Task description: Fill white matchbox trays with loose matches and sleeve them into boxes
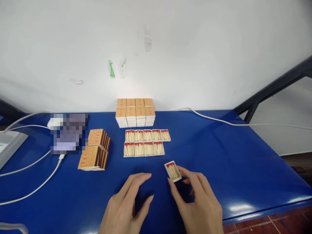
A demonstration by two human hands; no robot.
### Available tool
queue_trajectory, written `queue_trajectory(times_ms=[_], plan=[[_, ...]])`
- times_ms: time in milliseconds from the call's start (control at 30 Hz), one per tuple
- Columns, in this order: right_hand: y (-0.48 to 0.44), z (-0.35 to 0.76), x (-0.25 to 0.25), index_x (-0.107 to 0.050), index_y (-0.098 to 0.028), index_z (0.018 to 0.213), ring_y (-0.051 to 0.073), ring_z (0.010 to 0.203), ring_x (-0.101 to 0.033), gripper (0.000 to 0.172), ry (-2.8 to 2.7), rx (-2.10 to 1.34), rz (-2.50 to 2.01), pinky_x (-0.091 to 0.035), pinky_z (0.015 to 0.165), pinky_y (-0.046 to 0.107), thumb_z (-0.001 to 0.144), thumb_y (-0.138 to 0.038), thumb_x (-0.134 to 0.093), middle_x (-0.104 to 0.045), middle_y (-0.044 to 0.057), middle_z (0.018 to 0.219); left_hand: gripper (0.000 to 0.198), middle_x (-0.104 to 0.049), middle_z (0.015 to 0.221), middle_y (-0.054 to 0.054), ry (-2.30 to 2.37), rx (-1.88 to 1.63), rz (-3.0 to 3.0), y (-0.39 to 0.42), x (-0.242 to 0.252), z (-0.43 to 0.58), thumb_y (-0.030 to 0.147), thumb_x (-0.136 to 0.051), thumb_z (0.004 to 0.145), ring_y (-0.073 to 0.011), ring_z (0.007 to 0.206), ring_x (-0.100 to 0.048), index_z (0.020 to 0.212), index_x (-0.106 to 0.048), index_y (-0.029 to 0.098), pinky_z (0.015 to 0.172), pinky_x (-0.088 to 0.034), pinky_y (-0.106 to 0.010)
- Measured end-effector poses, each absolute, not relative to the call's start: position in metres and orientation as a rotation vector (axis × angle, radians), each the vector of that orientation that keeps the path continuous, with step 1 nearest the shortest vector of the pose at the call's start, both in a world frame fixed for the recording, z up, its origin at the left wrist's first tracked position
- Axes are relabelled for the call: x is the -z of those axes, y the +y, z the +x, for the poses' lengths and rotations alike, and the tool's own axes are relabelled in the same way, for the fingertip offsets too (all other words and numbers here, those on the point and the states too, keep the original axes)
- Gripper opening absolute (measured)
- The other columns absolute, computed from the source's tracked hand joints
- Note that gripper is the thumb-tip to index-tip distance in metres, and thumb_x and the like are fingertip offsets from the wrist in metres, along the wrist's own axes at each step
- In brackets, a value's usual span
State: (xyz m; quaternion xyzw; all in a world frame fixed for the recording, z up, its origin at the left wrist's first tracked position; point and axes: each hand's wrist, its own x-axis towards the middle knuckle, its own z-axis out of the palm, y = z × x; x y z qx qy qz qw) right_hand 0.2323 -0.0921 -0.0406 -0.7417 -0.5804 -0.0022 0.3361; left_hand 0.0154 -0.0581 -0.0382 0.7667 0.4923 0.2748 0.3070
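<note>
Between the thumb and fingers of my right hand is a matchbox tray, tilted, its red-headed matches showing on top. My left hand is over the blue table with thumb and fingers apart, holding nothing. Beyond my hands lie two rows of open matchbox trays filled with matches, heads pointing away from me. To the left of these rows, matchbox sleeves in orange and brown lean in two stacks.
A block of stacked orange-topped matchboxes stands against the white wall. On the left are a blurred-out flat device, a white cable and a pale container. Another cable crosses the back right of the blue table.
</note>
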Motion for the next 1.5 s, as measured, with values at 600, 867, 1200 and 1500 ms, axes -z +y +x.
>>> queue_trajectory(times_ms=[600, 867, 1200, 1500], plan=[[-0.039, 0.283, 0.026, -0.078, -0.028, 0.136, 0.02, 0.081, -0.069, 0.047, -1.46, -0.585, -1.925, -0.061, 0.071, 0.037, 0.103, -0.06, -0.071, -0.071, 0.006, 0.11, 0.033, -0.077, 0.131, 0.001, 1.348, -0.766, 1.918, -0.06, 0.031, 0.017, 0.04, -0.064, 0.112, -0.0044, 0.049, -0.057, 0.145, -0.062, 0.042, 0.063, -0.064, -0.021], [-0.02, 0.283, 0.021, -0.077, -0.028, 0.138, 0.019, 0.081, -0.067, 0.04, -1.529, -0.647, -1.863, -0.06, 0.071, 0.036, 0.104, -0.046, -0.071, -0.071, 0.006, 0.11, 0.034, -0.078, 0.134, 0.003, 1.362, -0.76, 1.929, -0.06, 0.032, 0.016, 0.042, -0.064, 0.111, -0.0042, 0.047, -0.056, 0.145, -0.063, 0.042, 0.057, -0.062, -0.021], [-0.013, 0.281, 0.026, -0.075, -0.029, 0.139, 0.019, 0.082, -0.064, 0.039, -1.568, -0.639, -1.808, -0.059, 0.075, 0.037, 0.103, -0.041, -0.07, -0.069, 0.005, 0.11, 0.039, -0.082, 0.124, 0.0, 1.479, -0.72, 1.918, -0.067, 0.033, 0.004, 0.049, -0.064, 0.111, -0.007, 0.045, -0.056, 0.148, -0.061, 0.039, 0.047, -0.054, -0.023], [-0.028, 0.289, 0.03, -0.072, -0.031, 0.143, 0.02, 0.085, -0.067, 0.045, -1.534, -0.631, -1.819, -0.059, 0.07, 0.035, 0.102, -0.049, -0.073, -0.073, 0.005, 0.113, 0.045, -0.081, 0.096, 0.005, 1.571, -0.757, 1.799, -0.074, 0.032, 0.009, 0.056, -0.065, 0.108, -0.0099, 0.044, -0.057, 0.149, -0.061, 0.039, 0.052, -0.058, -0.025]])
